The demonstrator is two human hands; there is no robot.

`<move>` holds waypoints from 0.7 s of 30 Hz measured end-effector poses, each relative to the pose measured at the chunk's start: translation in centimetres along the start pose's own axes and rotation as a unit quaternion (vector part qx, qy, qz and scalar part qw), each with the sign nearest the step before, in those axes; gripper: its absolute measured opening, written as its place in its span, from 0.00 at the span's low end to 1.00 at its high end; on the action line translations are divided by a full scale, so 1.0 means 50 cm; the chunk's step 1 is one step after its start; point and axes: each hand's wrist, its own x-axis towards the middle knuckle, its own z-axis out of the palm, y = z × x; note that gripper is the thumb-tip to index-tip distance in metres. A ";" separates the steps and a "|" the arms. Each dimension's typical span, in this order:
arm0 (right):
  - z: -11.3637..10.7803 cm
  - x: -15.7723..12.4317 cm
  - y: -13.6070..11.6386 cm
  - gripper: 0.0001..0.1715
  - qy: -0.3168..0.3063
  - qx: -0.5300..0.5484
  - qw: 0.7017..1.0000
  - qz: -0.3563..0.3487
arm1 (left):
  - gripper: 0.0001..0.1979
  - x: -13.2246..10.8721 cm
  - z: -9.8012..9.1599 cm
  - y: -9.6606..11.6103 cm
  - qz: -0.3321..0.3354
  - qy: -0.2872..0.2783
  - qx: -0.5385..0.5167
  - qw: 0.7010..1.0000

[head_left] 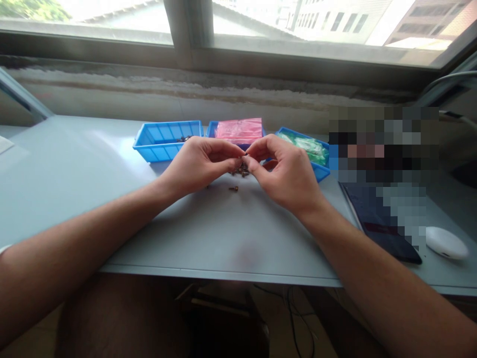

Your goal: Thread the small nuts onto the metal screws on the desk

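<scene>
My left hand (199,161) and my right hand (285,171) meet fingertip to fingertip above a small heap of dark screws (241,171) on the grey table (223,238). Both hands are pinched together on a tiny part; I cannot make out what it is. A single brass-coloured screw (233,188) lies loose just in front of the heap. Behind the hands stand three blue bins: the left bin (164,140) with a few dark bits, the middle bin (213,130) under a pink bag (239,130), and the right bin (320,171) with green bags (311,148).
A dark flat case (376,223) and a white mouse (446,242) lie at the right. A blurred-out area sits above them. The window sill and wall run along the back. The table's front edge is near my forearms, with cables below.
</scene>
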 end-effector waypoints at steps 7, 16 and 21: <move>0.004 0.001 0.006 0.09 0.016 -0.023 1.000 -0.014 | 0.11 0.003 0.000 -0.005 0.022 0.006 0.013 1.000; 0.004 -0.001 0.003 0.11 0.000 -0.022 0.999 -0.026 | 0.10 0.002 0.004 -0.013 0.058 0.009 0.032 0.998; 0.007 -0.002 0.006 0.16 0.002 -0.014 1.000 -0.023 | 0.16 0.001 0.008 -0.015 0.048 -0.006 -0.020 0.999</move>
